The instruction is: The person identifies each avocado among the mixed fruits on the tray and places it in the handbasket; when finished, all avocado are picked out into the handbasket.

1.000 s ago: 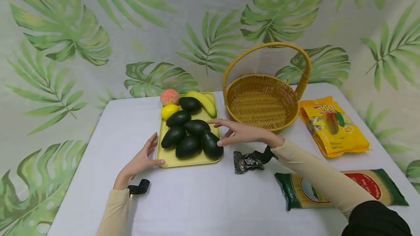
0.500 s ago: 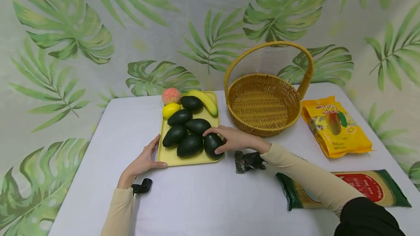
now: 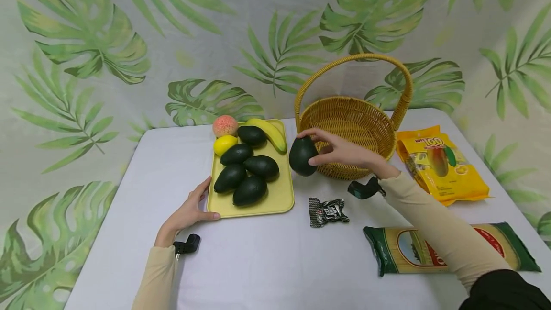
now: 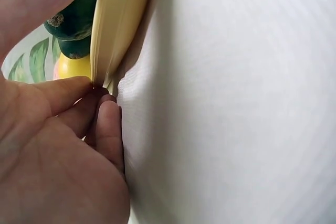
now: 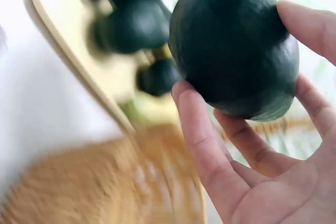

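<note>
In the head view my right hand [image 3: 340, 151] grips a dark green avocado [image 3: 303, 156] between thumb and fingers, in front of the wicker basket's left side [image 3: 318, 109]. The right wrist view shows that avocado [image 5: 231, 45] held by the fingertips of my right hand [image 5: 273, 171]. My left hand [image 3: 187, 212] touches the left edge of the yellow tray [image 3: 281, 200], its thumb at the near-left corner. Several avocados [image 3: 249, 191], a lemon [image 3: 225, 145], a peach [image 3: 225, 126] and a banana [image 3: 269, 134] lie on the tray. In the left wrist view, fingers of my left hand [image 4: 58, 140] meet the tray rim [image 4: 118, 24].
A small black wrapped packet [image 3: 327, 212] lies right of the tray. The yellow mango bag [image 3: 443, 166] is at the right, behind a long green-ended pasta pack [image 3: 400, 250] that my right forearm crosses. A leaf-patterned cloth [image 3: 275, 37] hangs behind the table.
My right hand has taken hold of the avocado at the tray's right side and moved it up and right, off the tray towards the basket. My left hand stays at the tray's left edge.
</note>
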`<state>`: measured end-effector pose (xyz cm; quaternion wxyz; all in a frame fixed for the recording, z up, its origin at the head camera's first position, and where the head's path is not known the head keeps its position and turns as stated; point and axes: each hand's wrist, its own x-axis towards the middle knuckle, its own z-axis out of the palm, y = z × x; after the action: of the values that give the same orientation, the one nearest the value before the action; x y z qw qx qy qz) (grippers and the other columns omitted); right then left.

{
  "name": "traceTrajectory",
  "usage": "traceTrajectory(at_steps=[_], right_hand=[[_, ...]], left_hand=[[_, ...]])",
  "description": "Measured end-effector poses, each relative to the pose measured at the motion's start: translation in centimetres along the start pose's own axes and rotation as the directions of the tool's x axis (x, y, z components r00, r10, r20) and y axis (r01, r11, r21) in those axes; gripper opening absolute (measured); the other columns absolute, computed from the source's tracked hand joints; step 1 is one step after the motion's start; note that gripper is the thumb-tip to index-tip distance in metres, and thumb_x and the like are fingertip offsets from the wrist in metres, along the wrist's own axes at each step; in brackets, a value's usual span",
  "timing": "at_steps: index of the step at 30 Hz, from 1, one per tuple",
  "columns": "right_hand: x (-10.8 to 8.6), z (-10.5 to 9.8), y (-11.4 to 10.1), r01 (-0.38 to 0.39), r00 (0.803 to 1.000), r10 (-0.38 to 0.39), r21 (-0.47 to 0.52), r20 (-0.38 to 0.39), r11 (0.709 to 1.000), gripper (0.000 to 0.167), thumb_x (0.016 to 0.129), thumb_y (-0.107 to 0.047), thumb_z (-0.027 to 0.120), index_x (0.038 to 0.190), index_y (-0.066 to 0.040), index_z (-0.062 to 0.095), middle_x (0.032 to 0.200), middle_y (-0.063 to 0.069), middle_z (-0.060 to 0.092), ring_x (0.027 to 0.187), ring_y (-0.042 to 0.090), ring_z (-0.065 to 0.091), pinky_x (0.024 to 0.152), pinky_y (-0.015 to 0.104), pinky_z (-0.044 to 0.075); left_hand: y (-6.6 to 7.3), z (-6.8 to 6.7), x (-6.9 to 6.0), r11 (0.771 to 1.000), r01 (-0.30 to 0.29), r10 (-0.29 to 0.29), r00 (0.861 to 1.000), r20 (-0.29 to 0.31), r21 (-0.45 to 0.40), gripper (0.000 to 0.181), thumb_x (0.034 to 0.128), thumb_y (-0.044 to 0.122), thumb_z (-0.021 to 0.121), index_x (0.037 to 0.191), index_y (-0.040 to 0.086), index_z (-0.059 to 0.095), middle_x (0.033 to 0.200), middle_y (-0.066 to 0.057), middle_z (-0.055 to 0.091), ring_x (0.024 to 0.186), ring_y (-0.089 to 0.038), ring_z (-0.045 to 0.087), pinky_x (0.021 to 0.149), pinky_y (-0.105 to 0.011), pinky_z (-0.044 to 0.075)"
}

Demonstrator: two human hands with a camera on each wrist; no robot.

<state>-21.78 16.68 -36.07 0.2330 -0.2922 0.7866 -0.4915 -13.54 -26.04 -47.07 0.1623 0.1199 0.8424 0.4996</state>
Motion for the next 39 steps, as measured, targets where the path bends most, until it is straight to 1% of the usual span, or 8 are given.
traceTrajectory(at_steps=[5,10,15,21,24,30,34,39], right_hand=[[-0.2,-4.3,1.2,-0.059,0.991,0.061,0.020,-0.122,0.998,0.059,0.091,-0.020,0.067,0.143,-0.018,0.038,0.143,0.015,0.033,0.118,0.037,0.047,0.088,0.050,0.048],[0.8,-7.0,2.5,-0.148,0.970,0.155,0.052,-0.188,0.988,0.062,0.092,-0.022,0.066,0.145,-0.018,0.035,0.144,0.019,0.030,0.106,0.036,0.054,0.088,0.051,0.048],[2.0,-8.4,3.5,-0.208,0.957,0.218,0.073,-0.191,0.975,0.063,0.093,-0.024,0.064,0.147,-0.018,0.031,0.138,0.024,0.034,0.092,0.037,0.057,0.088,0.051,0.047],[3.5,-8.7,4.6,-0.251,0.949,0.263,0.088,-0.173,0.964,0.060,0.096,-0.020,0.060,0.148,-0.014,0.029,0.131,0.023,0.040,0.085,0.039,0.058,0.085,0.050,0.048],[4.1,-8.5,4.9,-0.271,0.941,0.283,0.091,-0.185,0.958,0.058,0.097,-0.017,0.058,0.147,-0.010,0.030,0.134,0.024,0.038,0.077,0.034,0.058,0.080,0.048,0.049],[5.3,-7.4,5.9,-0.306,0.922,0.297,0.003,-0.250,0.952,0.053,0.098,-0.017,0.056,0.144,-0.004,0.033,0.142,0.026,0.031,0.071,0.030,0.057,0.073,0.043,0.050],[5.7,-6.8,5.9,-0.338,0.912,0.313,-0.053,-0.264,0.940,0.051,0.100,-0.017,0.052,0.145,-0.003,0.032,0.140,0.027,0.033,0.067,0.027,0.054,0.074,0.045,0.048],[5.9,-6.5,5.5,-0.334,0.910,0.305,-0.063,-0.281,0.940,0.051,0.101,-0.015,0.050,0.147,-0.005,0.031,0.143,0.030,0.029,0.071,0.033,0.056,0.077,0.049,0.045]], left_hand=[[0.0,0.0,0.0,1.000,0.006,-0.006,1.000,-0.005,0.010,0.108,0.0765,0.012,0.082,0.154,0.005,0.007,0.156,-0.021,0.007,0.138,-0.043,0.014,0.110,-0.055,0.016],[-0.2,0.1,0.1,0.999,0.009,-0.008,1.000,-0.012,0.035,0.108,0.0764,0.015,0.082,0.154,0.005,0.008,0.156,-0.021,0.008,0.137,-0.043,0.016,0.110,-0.055,0.017],[-0.4,0.1,0.3,0.998,0.015,-0.014,1.000,-0.015,0.053,0.108,0.0763,0.017,0.082,0.154,0.005,0.008,0.156,-0.020,0.009,0.136,-0.044,0.018,0.109,-0.055,0.018],[-0.2,0.1,0.1,0.998,0.027,-0.027,0.999,-0.019,0.049,0.108,0.0763,0.016,0.082,0.154,0.007,0.008,0.156,-0.020,0.009,0.135,-0.046,0.019,0.109,-0.056,0.019],[0.9,0.2,-0.2,0.999,0.034,-0.033,0.999,-0.022,0.039,0.106,0.0769,0.012,0.081,0.154,0.004,0.008,0.156,-0.022,0.009,0.135,-0.047,0.019,0.108,-0.057,0.019],[1.3,0.2,-0.3,0.999,0.043,-0.042,0.999,-0.019,0.032,0.105,0.0778,0.008,0.080,0.153,0.002,0.007,0.156,-0.023,0.008,0.134,-0.048,0.018,0.108,-0.058,0.019],[3.3,0.3,-0.8,0.999,0.046,-0.046,0.999,-0.006,0.025,0.101,0.0787,0.005,0.078,0.151,-0.004,0.008,0.154,-0.027,0.008,0.134,-0.051,0.018,0.108,-0.059,0.018],[2.1,0.2,-0.5,0.999,0.039,-0.039,0.999,-0.016,0.035,0.103,0.0780,0.006,0.079,0.152,-0.001,0.007,0.155,-0.025,0.008,0.133,-0.050,0.019,0.107,-0.059,0.019]])
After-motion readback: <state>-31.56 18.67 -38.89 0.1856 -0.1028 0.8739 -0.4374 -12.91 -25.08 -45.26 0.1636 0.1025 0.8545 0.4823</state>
